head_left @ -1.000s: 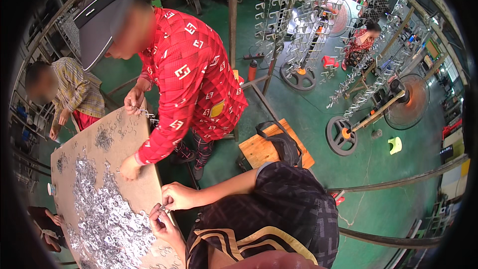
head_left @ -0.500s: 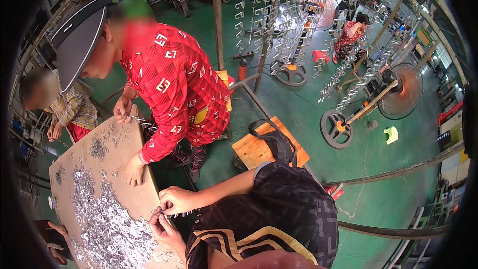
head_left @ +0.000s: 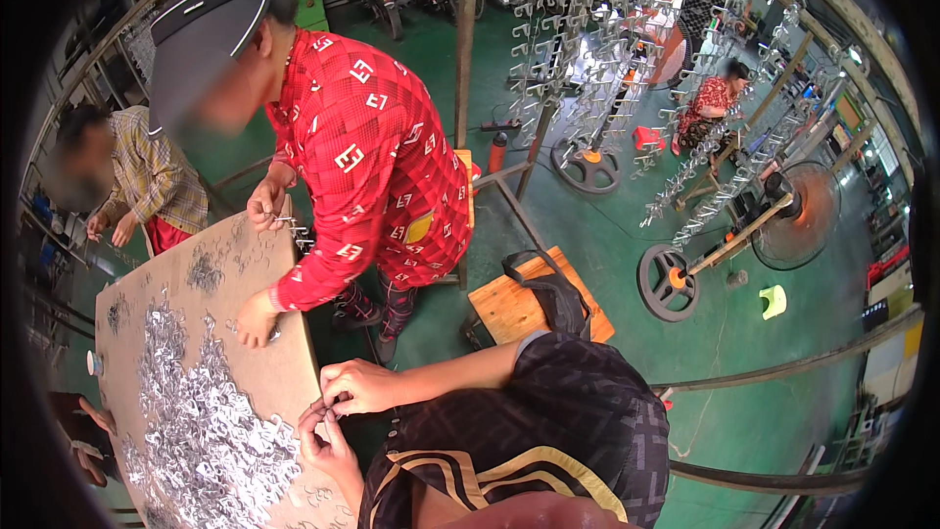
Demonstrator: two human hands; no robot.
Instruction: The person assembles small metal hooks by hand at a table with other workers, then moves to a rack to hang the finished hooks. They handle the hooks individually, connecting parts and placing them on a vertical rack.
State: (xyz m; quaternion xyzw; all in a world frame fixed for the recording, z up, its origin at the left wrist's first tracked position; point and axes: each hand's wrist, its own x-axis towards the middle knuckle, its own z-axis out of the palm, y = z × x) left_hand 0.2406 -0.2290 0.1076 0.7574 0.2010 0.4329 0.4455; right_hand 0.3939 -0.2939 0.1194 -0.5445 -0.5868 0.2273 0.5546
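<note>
At the table's near edge, my two hands meet with their fingertips pinched together. My right hand [head_left: 360, 387] is the upper one; my left hand [head_left: 331, 443] sits just below it. Between them is a small dark metal piece [head_left: 331, 409], whose exact shape is too small to make out. A big heap of shiny small metal hooks [head_left: 211, 421] lies on the brown tabletop [head_left: 279, 372] beside my left hand.
Close by, a person in a red patterned shirt [head_left: 362, 147] works at the same table; another in a checked shirt [head_left: 162, 167] stands beyond. A wooden stool [head_left: 499, 309] with a black bag [head_left: 563, 299] stands near my arm. Metal hooks hang in chains [head_left: 578, 49] behind.
The view has shifted slightly. My hands stay together at the table edge, fingers still pinched. The row of small metal pieces below my right hand shows less now. The red-shirted person's head has moved right.
</note>
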